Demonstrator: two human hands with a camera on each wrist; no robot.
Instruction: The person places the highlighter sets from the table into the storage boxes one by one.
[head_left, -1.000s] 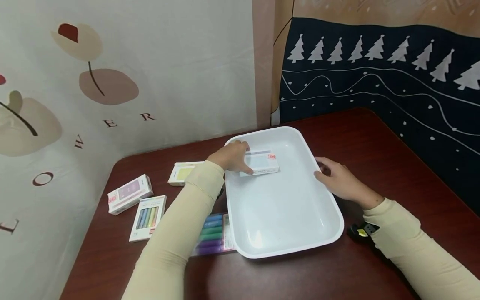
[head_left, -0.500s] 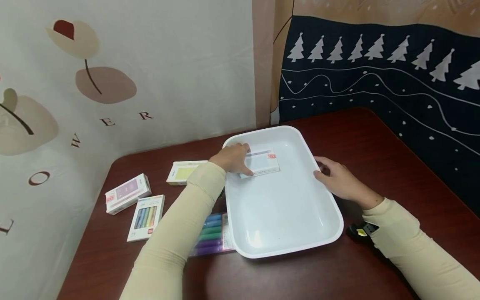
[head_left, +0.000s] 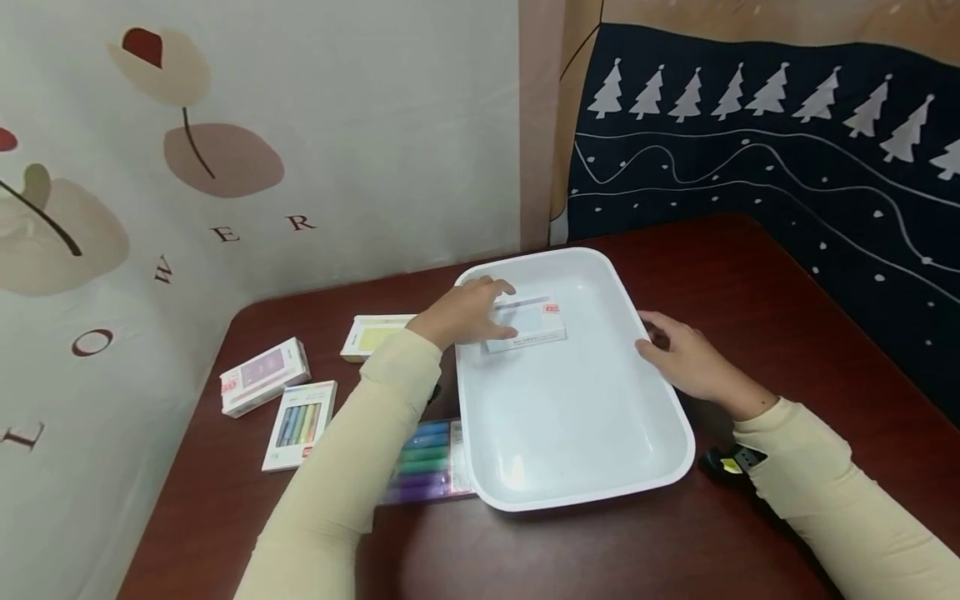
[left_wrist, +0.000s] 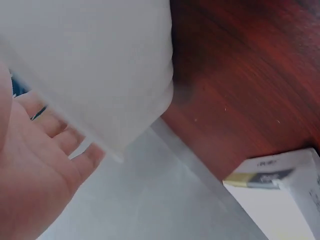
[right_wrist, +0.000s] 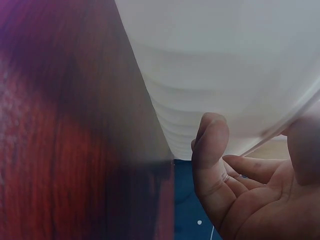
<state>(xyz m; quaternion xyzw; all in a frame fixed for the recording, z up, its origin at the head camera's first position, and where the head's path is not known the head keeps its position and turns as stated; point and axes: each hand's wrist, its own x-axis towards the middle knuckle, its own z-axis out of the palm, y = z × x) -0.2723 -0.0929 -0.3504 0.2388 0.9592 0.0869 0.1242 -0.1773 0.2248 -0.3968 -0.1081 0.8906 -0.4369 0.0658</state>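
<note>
A white plastic tray (head_left: 577, 417) lies on the dark red table. Inside it, at the far left, sits a small white box (head_left: 536, 323) with a pale blue panel and a red sticker. My left hand (head_left: 465, 312) hovers over the box's left end, thumb and forefinger spread apart. In the left wrist view, the left hand (left_wrist: 45, 160) shows its palm beside the tray's outer wall (left_wrist: 110, 65). My right hand (head_left: 690, 358) holds the tray's right rim, thumb on top and fingers outside. The right wrist view has those fingers (right_wrist: 212, 145) bent against the outer wall.
Left of the tray lie a box with a purple panel (head_left: 262, 375), a box of coloured sticks (head_left: 300, 425) and a box with a yellow-green panel (head_left: 375, 335). A pack of thick coloured pens (head_left: 423, 462) touches the tray's left side. Printed cloth hangs behind the table.
My left hand has loosened from the white box and lifted slightly, its thumb and forefinger wider apart. The box stays in the tray. My right hand keeps its hold on the rim.
</note>
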